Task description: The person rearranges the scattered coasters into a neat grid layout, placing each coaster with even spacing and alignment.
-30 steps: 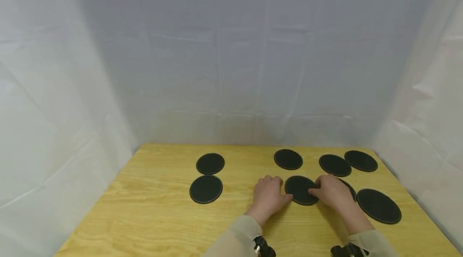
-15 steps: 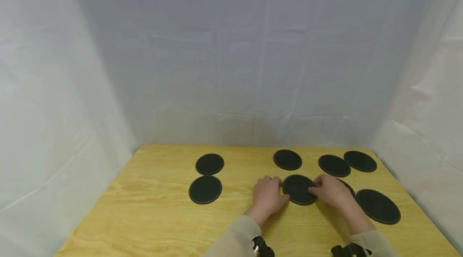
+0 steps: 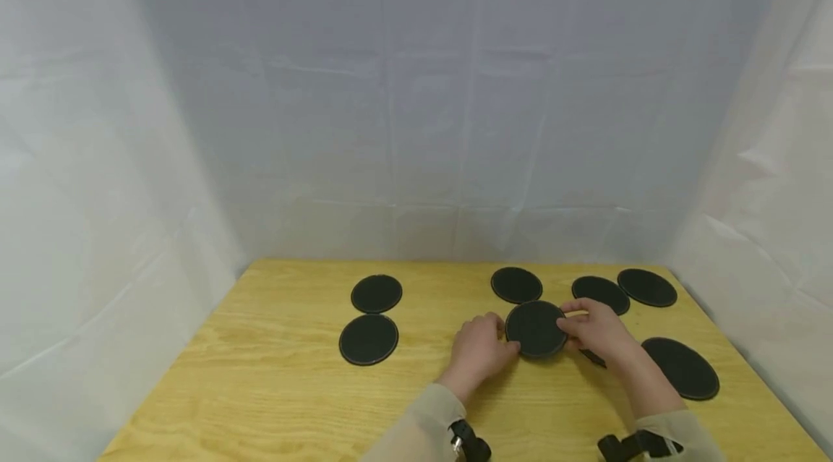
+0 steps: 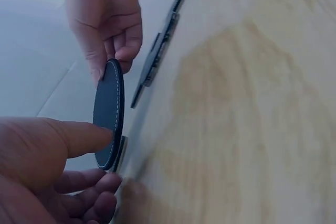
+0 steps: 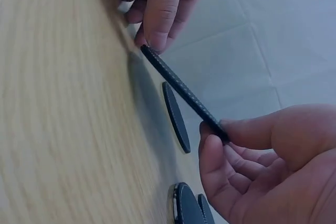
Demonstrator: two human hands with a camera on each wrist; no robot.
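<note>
Both forearms angle inward over the counter (image 3: 273, 390). The left hand (image 3: 478, 350) and right hand (image 3: 595, 332) pinch opposite edges of one black coaster (image 3: 536, 329), tilted up between them.

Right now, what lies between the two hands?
In the head view, a black round coaster sits between the left hand and the right hand. Both pinch its rim; the wrist views show it lifted clear of the wooden table.

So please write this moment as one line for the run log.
left hand: pinches coaster | right hand: pinches same coaster | coaster: lifted, tilted off table
</note>
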